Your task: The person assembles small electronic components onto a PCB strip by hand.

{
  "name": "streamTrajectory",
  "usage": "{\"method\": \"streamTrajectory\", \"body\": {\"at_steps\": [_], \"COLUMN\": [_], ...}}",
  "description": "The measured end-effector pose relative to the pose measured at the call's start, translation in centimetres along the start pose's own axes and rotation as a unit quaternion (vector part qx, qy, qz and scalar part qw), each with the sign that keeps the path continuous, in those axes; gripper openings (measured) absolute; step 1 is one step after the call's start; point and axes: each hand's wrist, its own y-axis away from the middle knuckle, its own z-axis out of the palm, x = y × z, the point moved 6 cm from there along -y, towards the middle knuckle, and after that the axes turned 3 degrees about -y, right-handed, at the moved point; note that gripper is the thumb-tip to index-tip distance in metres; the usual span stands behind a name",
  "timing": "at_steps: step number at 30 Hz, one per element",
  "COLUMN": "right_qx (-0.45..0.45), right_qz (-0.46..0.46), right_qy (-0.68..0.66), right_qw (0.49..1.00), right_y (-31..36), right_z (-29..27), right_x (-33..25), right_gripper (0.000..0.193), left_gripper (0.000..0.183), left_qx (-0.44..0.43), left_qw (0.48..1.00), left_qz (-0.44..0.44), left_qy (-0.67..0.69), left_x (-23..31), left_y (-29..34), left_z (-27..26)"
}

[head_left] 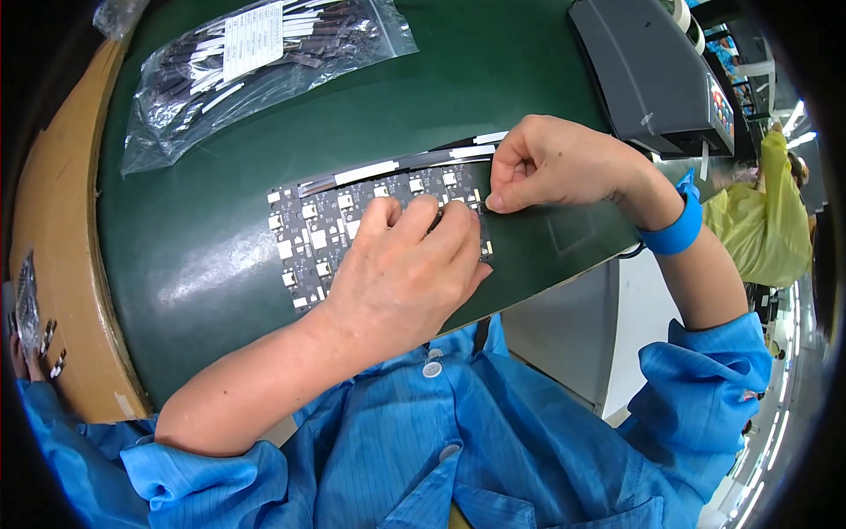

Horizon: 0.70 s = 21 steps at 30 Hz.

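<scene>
Board (304, 242), one, made up of many small joined sections, flat on the green bench (194, 344) under the left hand (410, 260), with fingers bent down over it, probably for steadying; cannot tell that grip open or closed. Right hand (546, 163) at the board's right edge, thumb and forefinger close together, apparently for fine work; cannot tell about any held piece. At least two black-and-white strips (379, 170) along the far edge, seemingly for easy reach; beyond, one clear bag (264, 78) of more.

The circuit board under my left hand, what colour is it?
The circuit board is mostly black with whitish parts, best seen in the head view.
</scene>
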Motion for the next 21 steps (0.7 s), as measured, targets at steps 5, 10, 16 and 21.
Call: {"method": "streamTrajectory", "body": {"at_steps": [5,10,16,21], "right_qx": [-0.003,0.012,0.026,0.036], "right_qz": [-0.007,-0.002,0.011,0.001], "right_qy": [0.015,0.048,0.066,0.072], "right_qw": [1.0,0.999,0.997,0.997], "right_y": [-0.08,-0.1,-0.17,-0.5], "right_z": [0.11,0.1,0.15,0.03], "right_x": [0.0,-0.3,-0.21,-0.39], "right_gripper": [0.014,0.015,0.015,0.015], "left_gripper": [0.034,0.02,0.034,0.034], "left_qx": [0.0,0.073,-0.003,-0.001], "left_qw": [1.0,0.997,1.0,1.0], "left_qz": [0.001,0.005,-0.006,-0.004], "left_qy": [-0.002,0.012,0.004,0.005], "left_x": [0.07,0.05,0.12,-0.06], "left_y": [0.01,-0.09,-0.03,-0.02], "left_z": [0.02,-0.33,0.05,0.19]}}
